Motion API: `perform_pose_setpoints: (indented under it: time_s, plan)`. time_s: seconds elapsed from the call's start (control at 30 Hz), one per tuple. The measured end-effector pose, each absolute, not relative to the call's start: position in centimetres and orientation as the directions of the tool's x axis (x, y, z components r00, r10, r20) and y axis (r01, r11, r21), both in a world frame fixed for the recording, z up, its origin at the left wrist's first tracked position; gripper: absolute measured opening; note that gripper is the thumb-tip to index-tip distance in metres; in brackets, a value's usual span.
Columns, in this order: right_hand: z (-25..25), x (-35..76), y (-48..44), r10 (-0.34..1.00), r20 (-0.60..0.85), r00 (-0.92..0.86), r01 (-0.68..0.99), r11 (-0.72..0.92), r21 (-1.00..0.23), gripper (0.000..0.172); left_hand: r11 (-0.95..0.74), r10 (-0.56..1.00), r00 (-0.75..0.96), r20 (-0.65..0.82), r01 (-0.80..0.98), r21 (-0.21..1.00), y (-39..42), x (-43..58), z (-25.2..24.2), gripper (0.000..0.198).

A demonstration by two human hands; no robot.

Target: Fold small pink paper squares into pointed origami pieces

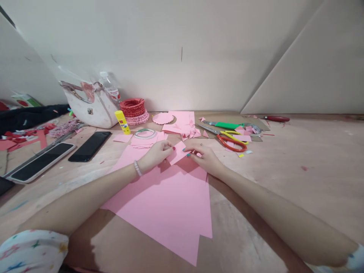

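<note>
Between my two hands is a small pink paper piece (178,153), held up over larger pink sheets. My left hand (157,154) pinches its left edge between thumb and fingers. On the other side, my right hand (205,158) grips the right edge with its fingertips. Beneath both hands lie the large pink paper sheets (165,204), flat on the table and overlapping. Just beyond my left hand, a roll of tape (145,133) rests on a stack of small pink pieces (142,142). Folded pink paper triangles (192,131) are heaped beyond my fingers.
Red-orange and yellow-handled scissors (231,142) and a green-handled cutter (227,125) lie at the back right. A yellow glue stick (123,123) stands upright near red and pink paper rings (133,110). Two phones (90,146), a white handbag (90,108) and a bottle (110,88) are leftward.
</note>
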State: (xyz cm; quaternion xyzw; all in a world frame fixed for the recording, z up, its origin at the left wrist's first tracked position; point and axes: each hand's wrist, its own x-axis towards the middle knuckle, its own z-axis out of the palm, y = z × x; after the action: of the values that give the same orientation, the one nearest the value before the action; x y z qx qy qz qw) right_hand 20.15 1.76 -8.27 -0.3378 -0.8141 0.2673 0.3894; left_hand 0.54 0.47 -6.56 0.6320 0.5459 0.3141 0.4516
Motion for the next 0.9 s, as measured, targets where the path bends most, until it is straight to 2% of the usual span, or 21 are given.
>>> perform_pose_setpoints:
  time_s: [0.1,0.17,0.37,0.43,0.5,0.6,0.7,0.9]
  plan:
    - [-7.5,20.1,1.6,0.792,0.408,-0.454,0.306,0.568,-0.764,0.015,0.055,0.949,0.273,-0.156,0.342,0.938,-0.4,1.1,-6.3,0.019]
    - [-7.1,19.9,1.4,0.808,0.385,-0.447,0.257,0.528,-0.810,0.012,0.047,0.954,0.269,-0.135,0.309,0.950,-0.9,1.5,-5.9,0.019]
    - [-7.4,18.7,0.8,0.879,0.227,-0.420,0.031,0.263,-0.964,0.020,0.033,0.939,0.327,-0.102,0.208,0.978,-2.3,2.7,-5.8,0.022]
    - [-7.4,18.5,0.7,0.902,0.194,-0.387,-0.037,0.195,-0.980,0.027,0.032,0.934,0.341,-0.107,0.218,0.975,-2.5,2.7,-6.0,0.021]
    - [-7.4,18.4,0.6,0.920,0.165,-0.354,-0.068,0.151,-0.986,0.030,-0.042,0.932,0.358,-0.061,0.273,0.961,-2.6,2.7,-6.2,0.019]
    - [-7.2,18.5,0.5,0.930,0.130,-0.342,-0.079,0.110,-0.991,0.028,-0.216,0.918,0.395,0.042,0.407,0.887,-2.7,2.5,-6.3,0.023]
    - [-7.2,18.5,0.5,0.922,0.141,-0.360,-0.071,0.123,-0.990,0.024,-0.272,0.905,0.423,0.047,0.489,0.829,-2.7,2.4,-6.4,0.027]
    - [-7.3,18.6,0.1,0.900,0.134,-0.415,-0.067,0.117,-0.991,0.022,-0.256,0.886,0.462,0.041,0.413,0.874,-2.7,2.2,-6.2,0.025]
